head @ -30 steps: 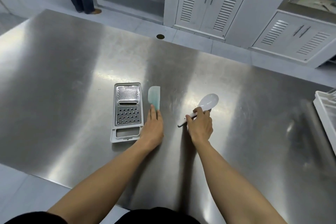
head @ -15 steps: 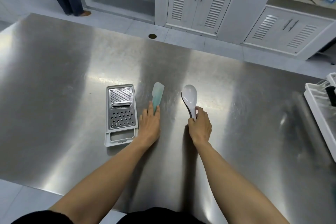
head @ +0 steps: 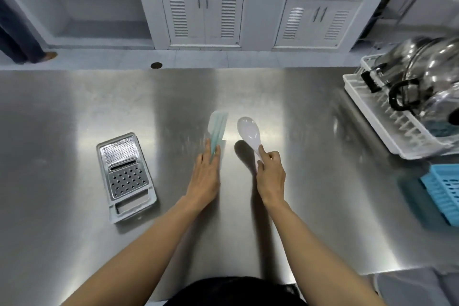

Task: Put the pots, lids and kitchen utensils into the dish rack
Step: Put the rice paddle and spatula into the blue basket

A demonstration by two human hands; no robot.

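While spread wide across the whole foreground, steel table (head: 74, 112) bare and glossy between the utensils and the rack, nothing blocking that stretch. Behind, across a strip of tiled floor, white louvred cabinets (head: 202, 11); far left, somebody's trouser legs (head: 15, 40) standing on the floor. On the table's right edge, white dish rack (head: 387, 122), slotted near side unfilled, far side crowded with steel pots (head: 407, 62) leaning on one another, a glass lid (head: 444, 102) tilted in front of them, black handles poking toward the table centre. Just nearer along the same edge, corner of a blue slotted basket (head: 444, 194), contents not visible. Left of centre, flat metal grater (head: 125, 176) lying on the steel, well apart from the rack, untouched. Near the middle, pale green spatula (head: 218, 129), blurred, blade pointing away, handle end under the left hand (head: 206, 179); fingers stretched out flat along it, thumb hidden, grip impossible to judge. Just beside it, white rice spoon (head: 249, 130), bowl raised off the surface with a shadow beneath, handle pinched firmly in the curled fingers of the right hand (head: 270, 176). Both utensils well apart from the rack.
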